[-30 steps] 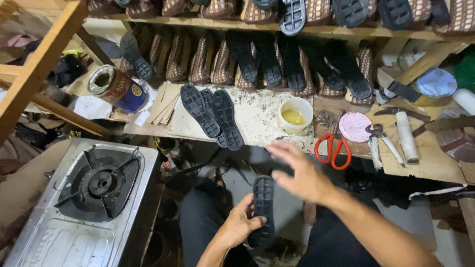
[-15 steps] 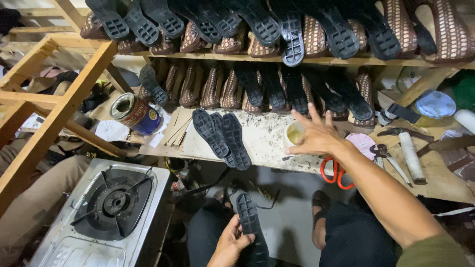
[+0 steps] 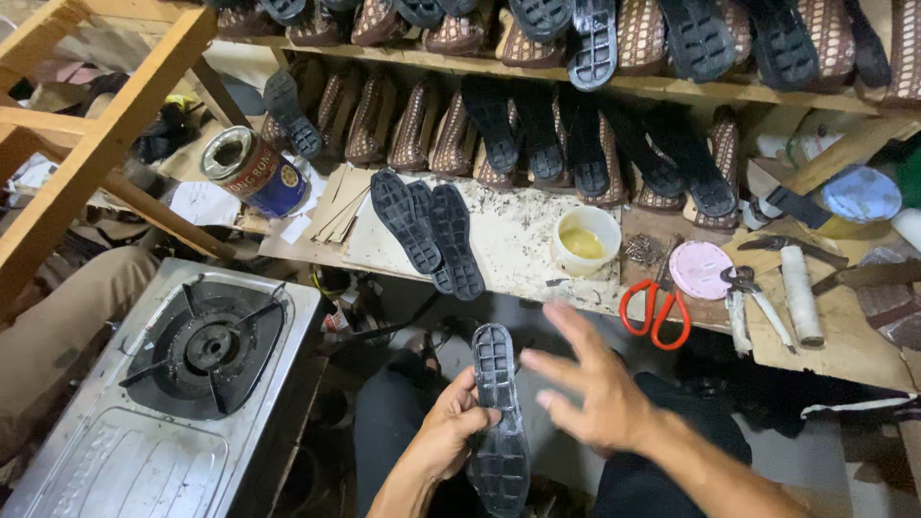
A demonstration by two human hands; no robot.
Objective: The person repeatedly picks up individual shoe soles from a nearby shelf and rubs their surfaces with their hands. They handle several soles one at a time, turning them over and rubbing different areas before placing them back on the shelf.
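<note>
My left hand (image 3: 449, 430) grips a black rubber shoe sole (image 3: 497, 422) by its middle, tread side up, over my lap. My right hand (image 3: 587, 384) hovers just right of the sole with fingers spread and holds nothing. On the workbench (image 3: 518, 251) ahead lie two more black soles (image 3: 428, 228) side by side. A small white cup of yellow glue (image 3: 585, 240) stands to their right.
Red-handled scissors (image 3: 656, 309), a pink lid (image 3: 700, 270), pliers (image 3: 741, 299) and a white roll (image 3: 798, 293) lie on the bench at right. A gas stove (image 3: 182, 374) sits at lower left, an open tin (image 3: 251, 170) behind it. Shelves of shoes (image 3: 576, 125) fill the back.
My right hand has pulled back from the glue cup on the bench and come down beside the sole. The left hand still holds the sole, now raised and nearer.
</note>
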